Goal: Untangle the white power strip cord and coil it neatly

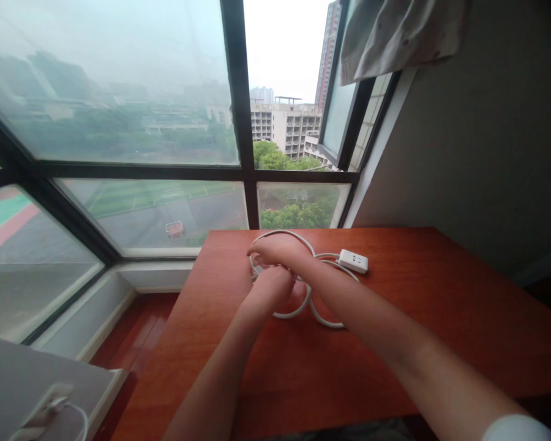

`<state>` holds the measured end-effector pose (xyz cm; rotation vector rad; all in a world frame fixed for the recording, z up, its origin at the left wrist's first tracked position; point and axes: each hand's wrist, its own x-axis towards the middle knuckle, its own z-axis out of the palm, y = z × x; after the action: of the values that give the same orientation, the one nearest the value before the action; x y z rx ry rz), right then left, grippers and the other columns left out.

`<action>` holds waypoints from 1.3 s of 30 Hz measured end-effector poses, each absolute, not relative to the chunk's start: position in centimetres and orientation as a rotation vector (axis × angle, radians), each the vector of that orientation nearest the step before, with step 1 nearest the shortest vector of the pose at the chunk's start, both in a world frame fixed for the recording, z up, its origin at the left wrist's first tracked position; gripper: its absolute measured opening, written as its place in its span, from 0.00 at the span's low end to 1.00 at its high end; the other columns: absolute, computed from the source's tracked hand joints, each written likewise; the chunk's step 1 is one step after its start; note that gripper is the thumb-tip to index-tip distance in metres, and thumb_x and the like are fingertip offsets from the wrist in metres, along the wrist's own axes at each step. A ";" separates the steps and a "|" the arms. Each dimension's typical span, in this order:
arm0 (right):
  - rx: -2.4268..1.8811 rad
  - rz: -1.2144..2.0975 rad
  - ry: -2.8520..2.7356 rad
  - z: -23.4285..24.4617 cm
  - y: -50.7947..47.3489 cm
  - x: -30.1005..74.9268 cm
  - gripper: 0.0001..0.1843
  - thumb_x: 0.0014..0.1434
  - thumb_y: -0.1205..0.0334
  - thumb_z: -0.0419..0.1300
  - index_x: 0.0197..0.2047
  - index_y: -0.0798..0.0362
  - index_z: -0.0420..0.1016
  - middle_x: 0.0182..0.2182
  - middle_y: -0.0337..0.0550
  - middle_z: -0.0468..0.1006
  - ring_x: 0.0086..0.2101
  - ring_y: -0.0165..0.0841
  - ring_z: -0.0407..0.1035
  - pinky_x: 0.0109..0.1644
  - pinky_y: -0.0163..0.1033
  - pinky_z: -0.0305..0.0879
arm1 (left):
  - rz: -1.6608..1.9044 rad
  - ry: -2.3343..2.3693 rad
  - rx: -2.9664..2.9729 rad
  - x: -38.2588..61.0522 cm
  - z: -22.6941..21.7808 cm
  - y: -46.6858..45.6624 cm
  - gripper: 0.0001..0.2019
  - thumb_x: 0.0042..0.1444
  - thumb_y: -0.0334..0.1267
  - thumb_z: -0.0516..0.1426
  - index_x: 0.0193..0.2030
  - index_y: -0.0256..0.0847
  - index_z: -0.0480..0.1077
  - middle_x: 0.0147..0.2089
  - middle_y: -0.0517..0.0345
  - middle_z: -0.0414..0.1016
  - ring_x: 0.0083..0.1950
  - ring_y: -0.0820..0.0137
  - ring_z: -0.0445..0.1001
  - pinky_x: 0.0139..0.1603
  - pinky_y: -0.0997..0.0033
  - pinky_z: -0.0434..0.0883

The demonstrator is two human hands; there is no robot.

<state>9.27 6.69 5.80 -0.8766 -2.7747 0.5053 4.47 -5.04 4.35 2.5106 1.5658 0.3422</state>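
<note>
A white extension cord point(291, 315) lies in loose loops on the reddish-brown table point(312, 367). Its small white socket block point(353, 261) rests on the tabletop to the right of both hands. My left hand point(275, 286) is closed, with its knuckles up and the cord running at its fingers. Just beyond it, my right hand point(280, 250) reaches across with bent fingers at the cord's far loop. A pale end piece, apparently the plug point(257, 271), shows beside the fingers. Most of the fingertips are hidden, and the hands overlap.
Dark-framed windows point(252, 174) rise behind the table's far edge, one pane standing open at right. A cloth point(399, 33) hangs at upper right beside a grey wall point(477, 165). At lower left, a plug with a white cord point(57, 404) sits in a wall outlet.
</note>
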 end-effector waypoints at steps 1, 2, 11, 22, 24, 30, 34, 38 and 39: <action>-0.851 0.535 -2.742 5.8 6.6 10.2 0.13 0.56 0.70 0.60 0.41 0.46 0.81 0.38 0.37 0.83 0.38 0.34 0.75 0.42 0.34 0.67 | 0.285 1.581 2.540 4.4 4.5 -5.1 0.12 0.58 0.30 0.52 0.42 0.34 0.76 0.40 0.40 0.78 0.38 0.57 0.77 0.39 0.61 0.69; -0.831 0.553 -2.670 5.7 6.5 11.4 0.16 0.57 0.70 0.58 0.45 0.46 0.80 0.42 0.37 0.82 0.40 0.34 0.75 0.44 0.35 0.68 | 0.242 1.587 2.557 4.3 4.8 -5.2 0.12 0.58 0.31 0.52 0.41 0.35 0.76 0.40 0.42 0.78 0.37 0.59 0.76 0.37 0.64 0.69; -1.159 0.595 -2.096 3.7 2.4 25.1 0.19 0.52 0.74 0.55 0.44 0.52 0.79 0.40 0.43 0.81 0.39 0.34 0.74 0.44 0.38 0.69 | 0.429 1.523 2.420 3.2 5.5 -4.7 0.13 0.60 0.39 0.53 0.34 0.39 0.78 0.34 0.51 0.81 0.33 0.65 0.75 0.30 0.72 0.61; -1.284 1.405 -1.423 1.7 -3.3 22.9 0.17 0.58 0.46 0.59 0.31 0.53 0.69 0.24 0.41 0.77 0.24 0.30 0.71 0.28 0.33 0.65 | 0.828 1.534 2.224 2.5 5.5 -3.9 0.11 0.59 0.38 0.56 0.33 0.36 0.77 0.32 0.51 0.80 0.31 0.70 0.74 0.31 0.75 0.63; -1.245 1.610 -1.265 1.7 -3.5 22.5 0.16 0.55 0.49 0.63 0.34 0.53 0.69 0.26 0.42 0.79 0.26 0.29 0.72 0.29 0.32 0.65 | 0.854 1.546 2.250 2.6 5.4 -3.9 0.11 0.59 0.39 0.56 0.33 0.37 0.77 0.30 0.52 0.79 0.30 0.71 0.73 0.30 0.75 0.63; -1.079 1.680 -1.240 1.6 -3.8 22.7 0.16 0.51 0.52 0.67 0.33 0.55 0.69 0.28 0.43 0.80 0.28 0.29 0.73 0.30 0.31 0.66 | 0.938 1.559 2.168 1.8 5.6 -3.7 0.13 0.59 0.45 0.55 0.34 0.38 0.76 0.25 0.58 0.75 0.25 0.72 0.70 0.26 0.76 0.61; -1.109 1.677 -1.313 1.8 -3.5 23.4 0.16 0.52 0.52 0.66 0.35 0.55 0.70 0.30 0.45 0.81 0.30 0.30 0.74 0.31 0.31 0.67 | 0.984 1.593 2.007 0.6 5.6 -3.4 0.16 0.59 0.48 0.54 0.36 0.37 0.75 0.24 0.59 0.73 0.23 0.72 0.69 0.24 0.76 0.61; -1.150 1.680 -1.439 1.3 -3.4 23.5 0.15 0.50 0.54 0.68 0.34 0.56 0.72 0.29 0.42 0.79 0.29 0.29 0.74 0.28 0.30 0.67 | 0.943 1.569 1.962 -0.1 5.6 -3.3 0.16 0.57 0.49 0.55 0.35 0.36 0.74 0.25 0.58 0.74 0.23 0.71 0.71 0.25 0.75 0.62; -1.153 1.695 -1.476 1.1 -3.4 23.5 0.15 0.51 0.54 0.67 0.35 0.56 0.73 0.28 0.41 0.79 0.28 0.29 0.73 0.28 0.30 0.67 | 0.916 1.560 1.965 -0.1 5.5 -3.3 0.16 0.57 0.49 0.55 0.35 0.36 0.74 0.24 0.59 0.74 0.22 0.71 0.71 0.25 0.75 0.62</action>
<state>23.52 -3.40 1.14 -1.1527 -1.4758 1.6948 -0.15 -3.25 5.52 1.9653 1.5596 0.9157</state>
